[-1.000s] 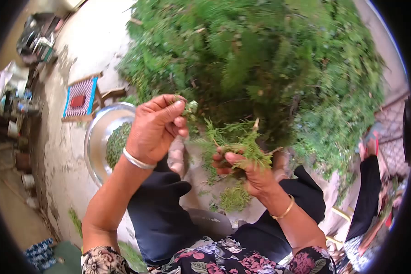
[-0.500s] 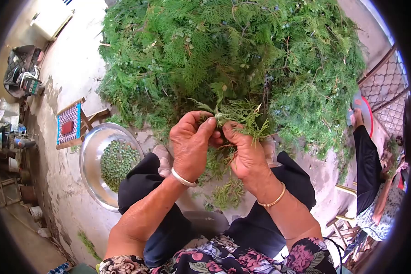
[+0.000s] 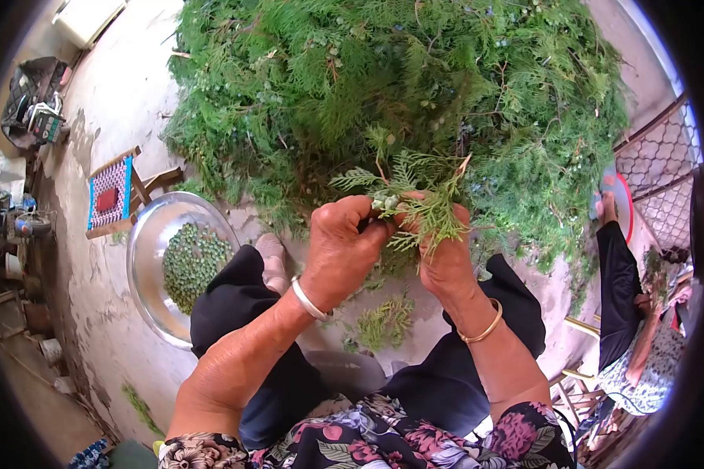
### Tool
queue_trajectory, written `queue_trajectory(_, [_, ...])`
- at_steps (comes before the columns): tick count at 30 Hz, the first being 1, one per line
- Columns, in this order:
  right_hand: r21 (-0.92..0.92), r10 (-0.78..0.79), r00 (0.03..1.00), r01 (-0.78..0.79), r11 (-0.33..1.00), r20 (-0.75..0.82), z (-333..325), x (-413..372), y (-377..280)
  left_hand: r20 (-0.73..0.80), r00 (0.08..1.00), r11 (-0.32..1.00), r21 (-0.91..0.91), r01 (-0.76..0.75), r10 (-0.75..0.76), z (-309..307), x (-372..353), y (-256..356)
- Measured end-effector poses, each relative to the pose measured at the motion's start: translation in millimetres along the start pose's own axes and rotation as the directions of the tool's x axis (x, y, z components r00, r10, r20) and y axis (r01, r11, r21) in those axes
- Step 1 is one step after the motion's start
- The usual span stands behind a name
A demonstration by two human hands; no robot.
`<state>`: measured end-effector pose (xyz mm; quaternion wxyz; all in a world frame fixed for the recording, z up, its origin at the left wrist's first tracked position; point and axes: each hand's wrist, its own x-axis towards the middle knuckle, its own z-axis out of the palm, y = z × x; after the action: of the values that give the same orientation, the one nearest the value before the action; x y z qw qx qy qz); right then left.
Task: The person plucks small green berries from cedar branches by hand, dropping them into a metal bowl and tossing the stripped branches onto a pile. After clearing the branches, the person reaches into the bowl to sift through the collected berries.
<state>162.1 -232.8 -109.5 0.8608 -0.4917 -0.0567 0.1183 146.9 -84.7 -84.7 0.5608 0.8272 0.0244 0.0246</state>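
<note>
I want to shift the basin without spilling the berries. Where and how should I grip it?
Probably best by the basin's raised rim, from the left and slightly nearer the person. That curve looks open, while the left knee overlaps the right side and the stool stands by the far left.

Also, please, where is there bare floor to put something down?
Bare floor lies left of the metal basin, between the woven stool and a stray sprig. More lies beyond the stool, left of the branch pile. Crowded: straight ahead, where that pile spreads, and between the feet, with loose cuttings.
</note>
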Motion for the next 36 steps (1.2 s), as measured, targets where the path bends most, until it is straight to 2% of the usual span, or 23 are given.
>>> queue_trajectory(1, [-0.001, 0.004, 1.000, -0.004, 1.000, 0.003, -3, -1, 1, -0.003, 1.000, 1.000, -0.001, 0.003, -0.003, -3, 1, 1])
queue_trajectory(3, [-0.124, -0.089, 0.996, 0.088, 0.988, 0.004, -7, -2, 4, 0.070, 0.992, 0.989, -0.090, 0.114, -0.108, -8, 2, 3])
queue_trajectory(4, [-0.125, -0.087, 0.996, 0.086, 0.988, 0.003, -5, -2, 2, 0.174, 0.971, 0.961, -0.196, 0.196, -0.163, -12, 3, 0])
queue_trajectory(5, [-0.170, -0.125, 0.992, 0.118, 0.978, -0.031, 0, -1, -1, 0.174, 0.971, 0.960, -0.197, 0.198, -0.165, -12, 3, 1])
queue_trajectory(7, [-0.214, -0.161, 0.985, 0.144, 0.966, -0.063, 3, 0, -5, 0.178, 0.962, 0.813, -0.517, 0.270, -0.206, -14, 2, 10])
queue_trajectory(9, [-0.387, -0.137, 0.989, 0.147, 0.910, 0.054, 2, 0, -10, 0.221, 0.956, 0.789, -0.545, 0.284, -0.192, -17, 3, 13])
queue_trajectory(10, [-0.387, -0.132, 0.990, 0.144, 0.911, 0.057, 4, 0, -14, 0.213, 0.966, 0.868, -0.442, 0.227, -0.144, -15, 4, 10])
queue_trajectory(11, [-0.480, -0.136, 0.985, 0.172, 0.860, 0.110, 8, -1, -19, 0.213, 0.972, 0.930, -0.330, 0.164, -0.095, -14, 3, 9])
queue_trajectory(13, [-0.566, -0.131, 0.978, 0.202, 0.800, 0.163, 6, -1, -19, 0.204, 0.972, 0.907, -0.375, 0.192, -0.121, -11, 3, 10])
queue_trajectory(14, [-0.381, -0.037, 0.997, 0.062, 0.923, 0.074, 1, 0, -16, 0.196, 0.970, 0.882, -0.419, 0.215, -0.144, -10, 3, 10])
queue_trajectory(15, [-0.166, 0.076, 0.997, -0.074, 0.983, 0.006, -3, 1, -14, 0.197, 0.970, 0.881, -0.420, 0.217, -0.145, -11, 3, 11])
queue_trajectory(16, [-0.167, 0.077, 0.997, -0.075, 0.983, 0.004, -3, 1, -13, 0.238, 0.951, 0.761, -0.574, 0.303, -0.199, -12, 3, 12])
queue_trajectory(17, [-0.088, 0.126, 0.988, -0.133, 0.987, -0.085, -2, 2, -12, 0.289, 0.926, 0.606, -0.700, 0.378, -0.244, -12, 3, 13])
queue_trajectory(18, [-0.004, 0.180, 0.969, -0.183, 0.983, -0.169, -2, 2, -12, 0.336, 0.915, 0.532, -0.744, 0.404, -0.224, -12, 3, 9])
queue_trajectory(19, [-0.004, 0.180, 0.969, -0.183, 0.983, -0.172, -4, 3, -13, 0.339, 0.913, 0.531, -0.743, 0.407, -0.225, -12, 3, 7])
queue_trajectory(21, [0.053, 0.270, 0.962, -0.267, 0.962, -0.044, -8, 6, -19, 0.418, 0.892, 0.351, -0.820, 0.452, -0.173, -14, 5, 6])
queue_trajectory(24, [0.126, 0.349, 0.937, -0.350, 0.928, 0.037, -17, 7, -14, 0.478, 0.873, 0.297, -0.824, 0.483, -0.093, -18, 7, 2])
queue_trajectory(27, [0.224, 0.377, 0.920, -0.391, 0.893, 0.105, -10, 9, -23, 0.499, 0.863, 0.253, -0.827, 0.503, -0.085, -19, 8, 3])
queue_trajectory(28, [0.224, 0.377, 0.921, -0.390, 0.893, 0.102, -10, 9, -22, 0.501, 0.861, 0.252, -0.826, 0.505, -0.085, -20, 8, 7])
queue_trajectory(30, [0.133, 0.353, 0.935, -0.349, 0.928, -0.011, -10, 9, -19, 0.445, 0.887, 0.402, -0.794, 0.455, -0.124, -23, 9, 14])
queue_trajectory(31, [0.133, 0.354, 0.935, -0.350, 0.927, -0.012, -10, 9, -19, 0.446, 0.886, 0.402, -0.794, 0.456, -0.124, -22, 8, 14])
queue_trajectory(33, [0.080, 0.335, 0.942, -0.332, 0.940, -0.034, -9, 8, -18, 0.400, 0.907, 0.582, -0.709, 0.398, -0.133, -19, 7, 13])
queue_trajectory(36, [0.020, 0.335, 0.941, -0.334, 0.942, -0.055, -7, 5, -18, 0.348, 0.921, 0.663, -0.650, 0.372, -0.176, -19, 6, 9])
